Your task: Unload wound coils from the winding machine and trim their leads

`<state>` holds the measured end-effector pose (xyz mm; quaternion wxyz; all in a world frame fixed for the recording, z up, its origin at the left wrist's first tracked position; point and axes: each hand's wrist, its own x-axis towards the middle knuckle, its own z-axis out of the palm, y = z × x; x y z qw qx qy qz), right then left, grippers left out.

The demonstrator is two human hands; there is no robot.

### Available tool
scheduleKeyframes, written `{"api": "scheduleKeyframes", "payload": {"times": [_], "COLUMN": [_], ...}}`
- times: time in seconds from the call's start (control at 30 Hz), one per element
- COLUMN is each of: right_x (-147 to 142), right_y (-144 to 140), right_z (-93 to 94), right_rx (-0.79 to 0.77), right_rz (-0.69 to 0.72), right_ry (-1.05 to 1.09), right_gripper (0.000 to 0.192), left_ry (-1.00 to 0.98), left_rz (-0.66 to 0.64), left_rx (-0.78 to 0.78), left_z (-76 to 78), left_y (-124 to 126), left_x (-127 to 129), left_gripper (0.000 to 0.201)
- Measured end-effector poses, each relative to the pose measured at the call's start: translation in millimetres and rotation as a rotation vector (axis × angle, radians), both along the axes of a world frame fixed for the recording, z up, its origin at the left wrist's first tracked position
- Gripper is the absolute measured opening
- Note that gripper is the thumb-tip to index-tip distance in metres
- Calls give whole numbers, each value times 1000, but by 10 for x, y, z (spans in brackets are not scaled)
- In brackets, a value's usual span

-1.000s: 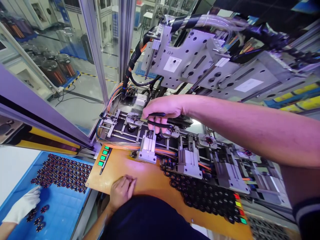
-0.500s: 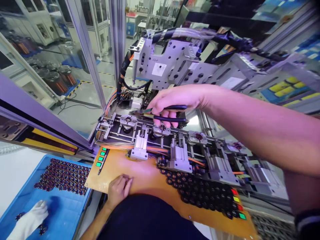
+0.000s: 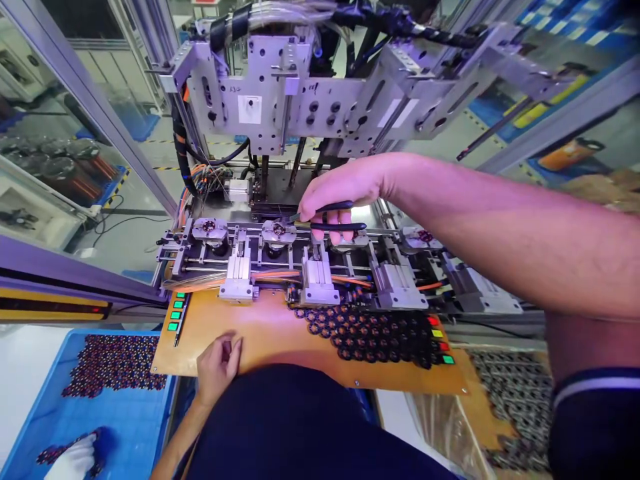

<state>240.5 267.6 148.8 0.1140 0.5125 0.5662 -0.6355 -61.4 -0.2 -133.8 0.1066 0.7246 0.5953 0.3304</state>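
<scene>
My right hand [image 3: 340,200] is wrapped round a pair of pliers with black handles [image 3: 340,227]. Their jaws point left, close to the small dark wound part [image 3: 279,229] in the second metal fixture [image 3: 278,233] from the left. Whether the jaws touch it I cannot tell. A similar part sits in the leftmost fixture [image 3: 210,228], and another in the fixture at the right [image 3: 420,237]. My left hand [image 3: 219,360] rests at the near edge of the orange board [image 3: 200,327], fingers curled in, with nothing visible in them.
Many black ring-shaped parts [image 3: 365,333] lie on the board's right half. Coloured buttons sit at both ends. A blue tray [image 3: 135,420] with wound parts stands at the left, a co-worker's white-gloved hand [image 3: 75,460] in it. A metal plate assembly [image 3: 320,100] hangs above the fixtures.
The view has swung to the right. The pliers have shifted from by the leftmost fixture to the second one, still in my right hand. My left hand stays on the board's edge.
</scene>
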Motion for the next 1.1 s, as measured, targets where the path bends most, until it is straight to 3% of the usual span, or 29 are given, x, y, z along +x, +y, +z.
{"api": "scheduleKeyframes", "payload": {"times": [0.23, 0.47, 0.6, 0.73, 0.87, 1.0, 1.1], "right_x": [-88, -139, -180, -175, 37, 405, 664], "right_y": [-44, -3, 11, -60, -132, -178, -229], "right_z": [-66, -131, -152, -55, 198, 396, 407], "right_rx": [11, 57, 34, 111, 181, 159, 124], "right_rz": [-76, 107, 105, 118, 70, 34, 16], "right_ry": [-69, -91, -77, 61, 159, -73, -217], "right_gripper": [20, 27, 29, 19, 11, 16, 20], "left_ry": [9, 0, -13, -20, -8, 9, 19], "left_rz": [-22, -49, -60, -62, -62, -77, -95], "left_rx": [6, 5, 4, 8, 14, 25, 46], "left_z": [23, 60, 63, 51, 41, 51, 58], "left_y": [25, 37, 38, 36, 28, 32, 56], "left_x": [6, 16, 16, 10, -5, -24, -31], "left_gripper": [13, 5, 5, 6, 4, 5, 7]}}
